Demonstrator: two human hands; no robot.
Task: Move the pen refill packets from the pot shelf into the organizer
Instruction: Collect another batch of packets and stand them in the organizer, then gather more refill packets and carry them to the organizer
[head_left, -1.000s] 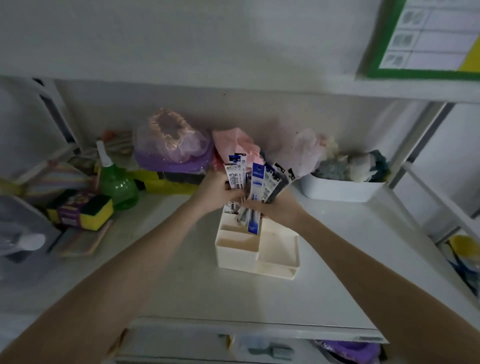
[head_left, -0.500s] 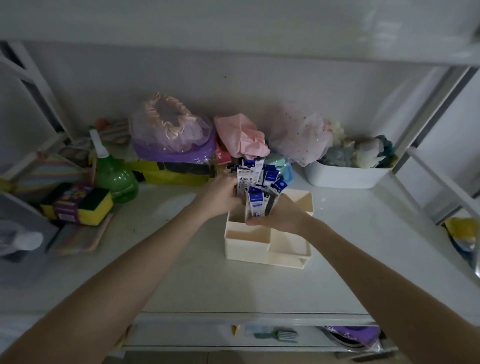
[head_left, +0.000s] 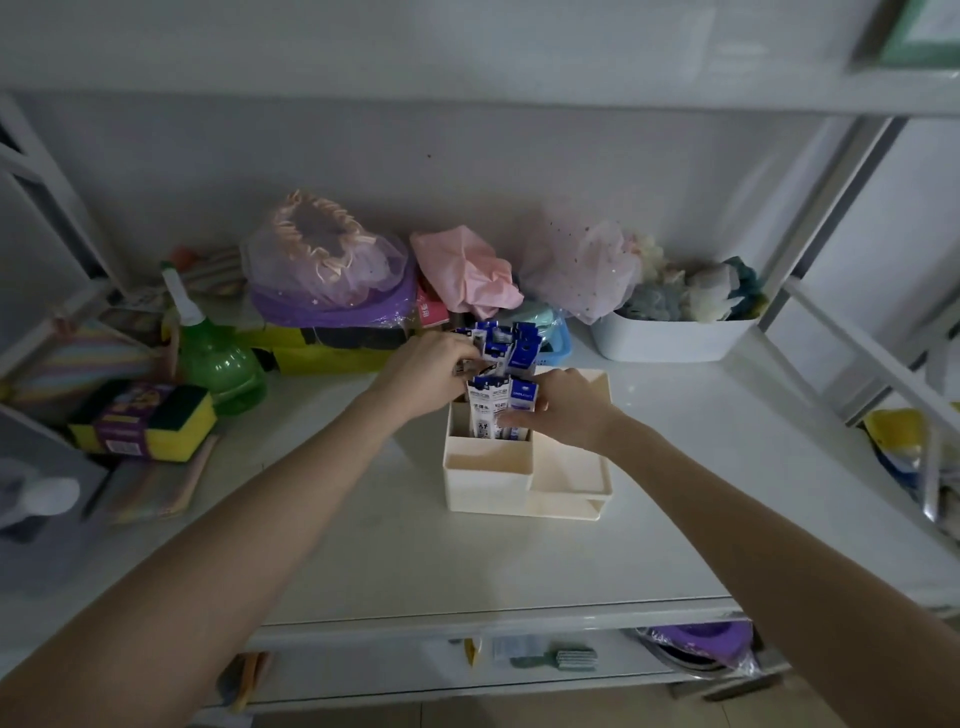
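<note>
A cream organizer (head_left: 488, 480) with several compartments stands in the middle of the white shelf (head_left: 467, 566). Several blue-and-white pen refill packets (head_left: 498, 379) stand upright in its tall back-left compartment, their tops fanned above the rim. My left hand (head_left: 426, 374) grips the upper packets from the left. My right hand (head_left: 563, 410) holds the front packets from the right, fingers curled over them at the compartment's rim. The packets' lower ends are hidden inside the compartment.
A green spray bottle (head_left: 218, 358) and yellow sponges (head_left: 145, 421) sit at the left. Bags of purple and pink fabric (head_left: 332, 265) line the back wall. A white bin (head_left: 670, 338) of soft items stands at the back right. A shelf post (head_left: 826, 218) rises at the right.
Both hands have lowered the bundle of packets from above the organizer down into its back-left compartment. The packets now stand more upright and gathered.
</note>
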